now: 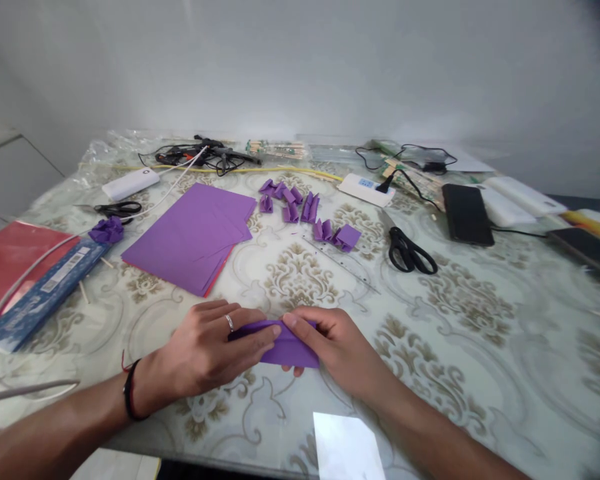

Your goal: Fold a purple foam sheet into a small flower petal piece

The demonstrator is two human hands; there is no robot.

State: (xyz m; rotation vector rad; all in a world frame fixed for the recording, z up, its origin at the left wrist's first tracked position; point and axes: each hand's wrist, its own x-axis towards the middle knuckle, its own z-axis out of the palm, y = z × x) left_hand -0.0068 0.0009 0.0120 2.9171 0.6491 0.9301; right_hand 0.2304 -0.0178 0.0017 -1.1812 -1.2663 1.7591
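Both hands hold a strip of folded purple paper (291,348) just above the patterned tablecloth. My left hand (215,343), with a ring on one finger, grips its left end. My right hand (330,337) pinches the right part, thumb on top and fingertips showing beneath. Beyond the hands lie several small folded purple paper pieces (310,208). A stack of purple sheets (185,233) rests to their left, with a red edge showing underneath. A clear ruler (345,265) lies between the folded pieces and my right hand.
Black-handled scissors (411,252) lie at right, near a phone (466,215) and a white power strip (366,189). At left are a red packet (25,263), crumpled purple paper (107,229), another pair of scissors (117,209) and a white cable (10,300). A white card (347,445) lies at the front.
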